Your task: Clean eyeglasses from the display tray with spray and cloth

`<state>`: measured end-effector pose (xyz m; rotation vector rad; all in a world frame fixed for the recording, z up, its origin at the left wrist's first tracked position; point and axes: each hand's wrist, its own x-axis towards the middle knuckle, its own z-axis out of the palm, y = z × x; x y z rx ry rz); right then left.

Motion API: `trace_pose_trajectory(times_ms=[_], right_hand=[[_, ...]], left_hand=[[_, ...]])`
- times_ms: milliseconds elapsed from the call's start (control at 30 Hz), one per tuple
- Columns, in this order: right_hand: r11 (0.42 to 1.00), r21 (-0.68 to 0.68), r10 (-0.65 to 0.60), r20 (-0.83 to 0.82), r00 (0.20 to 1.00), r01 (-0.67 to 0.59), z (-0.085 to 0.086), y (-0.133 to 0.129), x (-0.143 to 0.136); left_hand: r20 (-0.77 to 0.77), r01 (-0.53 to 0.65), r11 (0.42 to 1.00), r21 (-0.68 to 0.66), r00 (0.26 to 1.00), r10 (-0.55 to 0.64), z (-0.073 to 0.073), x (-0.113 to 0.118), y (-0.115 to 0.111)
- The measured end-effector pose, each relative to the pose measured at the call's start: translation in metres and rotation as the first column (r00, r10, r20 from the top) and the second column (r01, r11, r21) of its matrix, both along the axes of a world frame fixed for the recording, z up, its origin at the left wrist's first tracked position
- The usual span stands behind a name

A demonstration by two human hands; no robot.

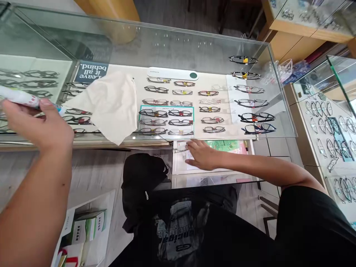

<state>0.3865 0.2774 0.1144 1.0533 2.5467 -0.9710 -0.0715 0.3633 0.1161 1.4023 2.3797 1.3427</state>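
Clamping a white tube (19, 97) in its fingers, the left hand (41, 124) hangs left; the right hand (204, 155), fingers apart, is at the near drawer (179, 172).

Glass top (219, 76) open to pass over from the cloth (116, 104) rightward; the pane bars a downward reach to the eyeglasses (180, 122) beneath. Far left, the left hand (46, 122) and its white tube (23, 99) block the way above the case. Drawer (179, 168) pulled out at the near side, open upward; right hand (203, 155) and forearm cross it. Floor strip (97, 167) runs between white bin (104, 237) and black bundle (141, 178).
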Motion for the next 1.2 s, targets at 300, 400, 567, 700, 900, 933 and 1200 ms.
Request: trace_pose_trajectory(times_ms=[300,400,567,700,900,933,1200], right_hand=[[0.983,0.18,0.003,-0.207,0.978,0.035,0.158,0.005,0.028],[0.896,0.395,-0.124,-0.213,0.969,0.202,0.156,0.088,0.043],[0.772,0.555,-0.264,-0.165,0.95,0.311,0.107,0.238,0.066],[0.802,0.523,-0.28,-0.1,0.955,0.29,0.088,0.291,0.07],[0.806,0.524,-0.311,-0.022,0.95,0.276,0.067,0.32,0.071],[0.809,0.514,-0.314,-0.033,0.949,0.286,0.064,0.323,0.071],[0.823,0.454,-0.349,-0.07,0.934,0.342,0.05,0.334,0.078]], left_hand=[[-0.086,-0.173,0.982,0.074,0.98,0.179,0.01,0.011,-0.012],[-0.079,-0.162,0.984,0.075,0.983,0.167,0.011,0.012,-0.013],[-0.073,-0.166,0.984,0.068,0.983,0.171,0.009,0.007,-0.012],[-0.099,-0.152,0.986,0.072,0.982,0.159,0.006,0.003,-0.012],[-0.106,-0.122,0.987,0.108,0.985,0.134,0.0,0.0,-0.012],[-0.107,-0.121,0.987,0.107,0.985,0.133,0.0,0.0,-0.012],[-0.109,-0.126,0.986,0.11,0.984,0.138,0.004,0.003,-0.013]])
